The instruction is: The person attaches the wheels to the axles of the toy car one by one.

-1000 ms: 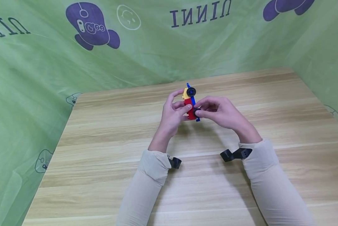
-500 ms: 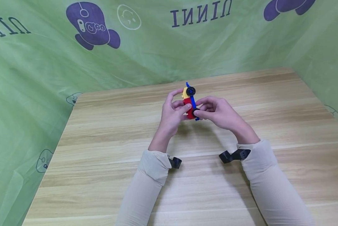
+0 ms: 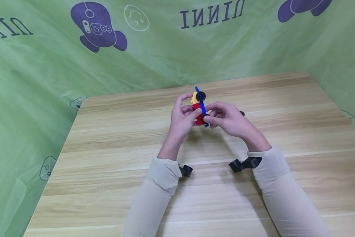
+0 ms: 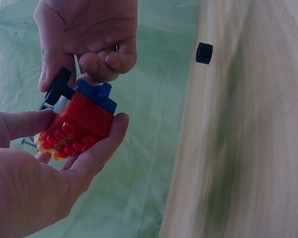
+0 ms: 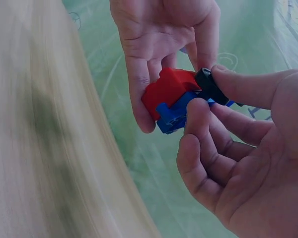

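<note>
My left hand (image 3: 180, 120) grips a small toy car made of bricks, held up above the table. Its body has a red brick (image 4: 92, 119) with studs and a yellow brick (image 3: 194, 98), both on a blue base (image 5: 176, 119). A black wheel (image 3: 201, 96) sits at the car's far end. At the near end, my right hand (image 3: 229, 120) pinches another black wheel (image 5: 208, 85) between thumb and fingers, right at the side of the base. In the left wrist view that wheel is tilted beside the red brick.
A loose black wheel (image 4: 204, 53) is on the wooden table (image 3: 121, 164); in the head view it peeks out behind my right hand. Green printed cloth (image 3: 165, 59) hangs around the table's back and sides. Each sleeve cuff carries a black wrist camera (image 3: 236, 165).
My right hand has shifted slightly left, keeping its pinch at the near wheel. The loose black wheel now shows behind it, unseen in the earlier frames. My left hand has barely moved.
</note>
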`<state>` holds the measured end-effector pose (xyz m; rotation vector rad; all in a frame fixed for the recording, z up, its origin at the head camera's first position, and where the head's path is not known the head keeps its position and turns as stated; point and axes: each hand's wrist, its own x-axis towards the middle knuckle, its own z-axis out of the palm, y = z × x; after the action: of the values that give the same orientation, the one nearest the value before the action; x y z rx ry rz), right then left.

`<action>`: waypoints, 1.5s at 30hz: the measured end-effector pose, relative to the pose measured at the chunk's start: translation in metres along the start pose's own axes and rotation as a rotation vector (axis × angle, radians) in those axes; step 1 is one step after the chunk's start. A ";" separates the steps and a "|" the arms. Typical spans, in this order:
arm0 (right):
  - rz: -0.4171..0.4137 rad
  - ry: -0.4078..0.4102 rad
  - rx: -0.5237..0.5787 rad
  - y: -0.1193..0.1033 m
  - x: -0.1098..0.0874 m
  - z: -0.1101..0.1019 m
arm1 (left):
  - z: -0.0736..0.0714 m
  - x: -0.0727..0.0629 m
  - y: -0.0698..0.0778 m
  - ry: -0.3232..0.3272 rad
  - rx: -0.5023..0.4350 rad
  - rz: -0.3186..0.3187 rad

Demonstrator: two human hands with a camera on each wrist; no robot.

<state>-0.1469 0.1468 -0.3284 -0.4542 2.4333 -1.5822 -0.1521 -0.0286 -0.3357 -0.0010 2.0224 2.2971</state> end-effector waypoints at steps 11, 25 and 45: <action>-0.039 -0.024 0.017 0.002 0.000 -0.003 | 0.007 -0.004 0.004 0.063 0.078 0.043; -0.044 -0.047 0.021 0.004 0.000 -0.003 | 0.010 -0.006 0.004 0.077 0.096 0.045; -0.016 -0.032 0.064 0.010 0.002 0.001 | 0.008 -0.007 0.004 0.064 0.114 0.030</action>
<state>-0.1500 0.1487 -0.3376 -0.4846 2.3535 -1.6412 -0.1446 -0.0216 -0.3304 -0.0381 2.1966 2.2226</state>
